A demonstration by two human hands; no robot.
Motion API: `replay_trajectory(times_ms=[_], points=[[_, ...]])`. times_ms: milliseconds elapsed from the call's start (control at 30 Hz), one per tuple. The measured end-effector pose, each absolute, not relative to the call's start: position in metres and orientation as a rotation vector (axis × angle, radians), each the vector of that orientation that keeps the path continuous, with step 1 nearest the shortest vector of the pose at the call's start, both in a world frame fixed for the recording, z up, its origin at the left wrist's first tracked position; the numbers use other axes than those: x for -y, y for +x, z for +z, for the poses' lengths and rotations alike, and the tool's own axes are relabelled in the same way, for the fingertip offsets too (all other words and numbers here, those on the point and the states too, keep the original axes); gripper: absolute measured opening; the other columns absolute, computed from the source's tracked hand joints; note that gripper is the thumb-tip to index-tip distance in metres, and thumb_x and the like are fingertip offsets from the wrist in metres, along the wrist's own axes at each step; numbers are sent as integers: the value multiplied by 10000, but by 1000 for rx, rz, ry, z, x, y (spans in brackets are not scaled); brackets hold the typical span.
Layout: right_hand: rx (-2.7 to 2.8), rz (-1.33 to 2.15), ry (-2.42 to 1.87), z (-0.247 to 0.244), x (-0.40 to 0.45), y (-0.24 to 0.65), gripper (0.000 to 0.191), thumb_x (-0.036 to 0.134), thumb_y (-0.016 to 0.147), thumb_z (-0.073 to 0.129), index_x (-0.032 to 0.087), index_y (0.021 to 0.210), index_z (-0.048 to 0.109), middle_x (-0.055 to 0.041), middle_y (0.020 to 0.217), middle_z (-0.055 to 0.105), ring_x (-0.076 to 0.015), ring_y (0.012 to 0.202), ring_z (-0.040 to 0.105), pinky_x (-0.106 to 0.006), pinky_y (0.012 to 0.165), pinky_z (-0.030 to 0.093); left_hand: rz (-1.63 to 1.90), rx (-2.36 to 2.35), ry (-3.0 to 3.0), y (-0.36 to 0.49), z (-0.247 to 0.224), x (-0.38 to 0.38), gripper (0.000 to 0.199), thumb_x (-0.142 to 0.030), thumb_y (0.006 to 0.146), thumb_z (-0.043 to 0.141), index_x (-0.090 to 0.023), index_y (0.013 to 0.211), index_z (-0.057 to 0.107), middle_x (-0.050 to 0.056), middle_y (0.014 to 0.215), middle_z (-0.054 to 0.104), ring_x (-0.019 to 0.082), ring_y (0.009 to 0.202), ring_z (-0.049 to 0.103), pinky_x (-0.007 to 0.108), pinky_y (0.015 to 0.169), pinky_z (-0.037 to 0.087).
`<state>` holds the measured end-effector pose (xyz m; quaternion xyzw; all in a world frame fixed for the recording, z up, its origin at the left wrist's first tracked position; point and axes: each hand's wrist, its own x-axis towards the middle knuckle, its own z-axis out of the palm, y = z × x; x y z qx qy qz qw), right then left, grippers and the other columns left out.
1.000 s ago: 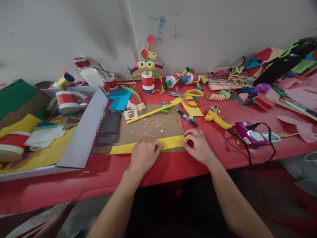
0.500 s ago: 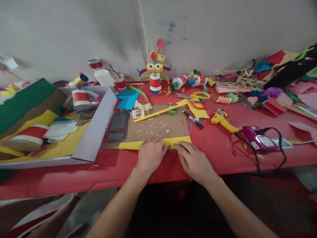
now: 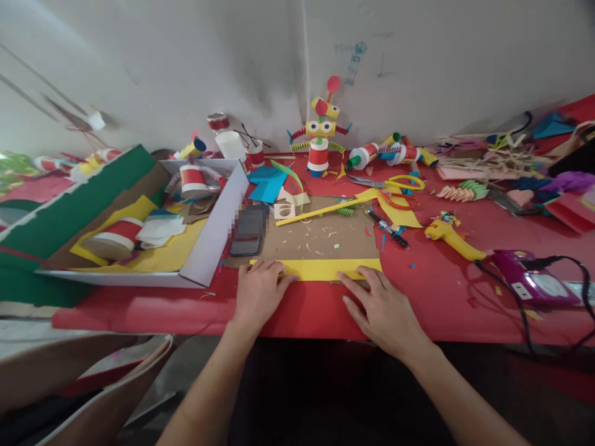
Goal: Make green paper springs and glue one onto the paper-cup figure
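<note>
A flat, folded-looking yellow paper strip (image 3: 320,270) lies along the near edge of a brown cardboard sheet (image 3: 320,238). My left hand (image 3: 260,288) rests on the strip's left end, fingers lying over it and thumb held apart near its lower edge. Toward the right end, my right hand (image 3: 383,310) touches the strip with fingers spread. Bare yellow paper shows between the two hands. Beyond it, a narrow yellow strip (image 3: 320,212) crosses the cardboard at a slant, among small paper scraps.
Left of the cardboard lies a phone (image 3: 248,232), beside an open box (image 3: 218,229) of paper and cups. Scissors (image 3: 404,183), a pen-like cutter (image 3: 388,229), a yellow glue gun (image 3: 453,238) and a purple power unit (image 3: 534,279) lie to the right. A paper-cup figure (image 3: 318,155) stands behind.
My hands have moved apart from the strip's middle toward its two ends. The strip's middle is uncovered. The view has shifted left.
</note>
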<state>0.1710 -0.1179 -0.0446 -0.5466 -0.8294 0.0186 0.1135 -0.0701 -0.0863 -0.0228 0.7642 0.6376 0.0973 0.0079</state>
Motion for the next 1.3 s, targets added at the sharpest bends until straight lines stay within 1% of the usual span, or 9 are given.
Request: replay_trajectory(times_ms=[300,467,700,800,933,1067,1133,1167,1300], points=[[2430,52,-1593,-44,117,171,424,366,892,398,280,1299,483,-113,1204,494,-261,1097,483,-395,817,514,515,-1968,2236,-115,-38,85,272,-425,805,539,-193,663,549,35,785,587,200,809,535,326,744,387],[2428,59,-1589,-45,118,171,424,366,889,403,289,1298,482,-104,1196,497,-255,1093,488,-385,800,521,715,-1974,2131,-125,-46,89,199,-350,807,518,-181,702,534,46,800,524,189,797,516,312,738,422],[2427,70,-1595,-44,117,172,423,366,885,405,291,1294,486,-106,1195,498,-262,1092,488,-383,773,530,794,-2129,1920,-122,-41,95,48,-228,766,505,-190,792,518,43,839,537,181,788,537,321,743,452],[2415,65,-1574,-45,117,172,417,360,885,407,293,1289,490,-107,1181,508,-265,1081,492,-387,771,528,853,-2148,1828,-124,-40,96,81,-178,752,489,-189,819,532,45,865,540,165,754,547,311,717,475],[2410,53,-1573,-46,117,172,417,360,883,412,297,1288,489,-106,1173,514,-269,1065,498,-395,767,528,847,-2208,1980,-120,-37,97,195,-110,751,461,-177,887,584,90,954,550,218,926,552,384,844,464],[2434,63,-1584,-44,117,171,423,358,885,409,291,1295,483,-107,1162,514,-263,1068,498,-392,778,527,645,-1999,2440,-84,-34,103,435,10,742,391,-187,1063,609,117,1224,529,255,1193,439,454,1013,343],[2448,58,-1585,-43,118,170,424,356,885,411,286,1297,484,-111,1160,515,-267,1067,501,-399,779,526,486,-1553,2663,-57,-36,108,473,-25,796,393,-238,1190,547,57,1316,506,202,1276,378,408,1062,306],[2452,55,-1586,-42,118,169,424,356,885,413,282,1296,487,-114,1159,517,-271,1065,503,-404,780,525,413,-1407,2713,-44,-38,110,444,-112,843,414,-251,1258,492,43,1349,486,202,1304,345,420,1081,277],[2458,83,-1569,-39,118,173,428,377,893,409,260,1298,489,-116,1166,536,-268,1094,508,-410,817,517,351,-1464,2645,-15,-43,118,512,-424,902,362,-260,1386,318,39,1424,403,223,1339,296,502,1104,189]])
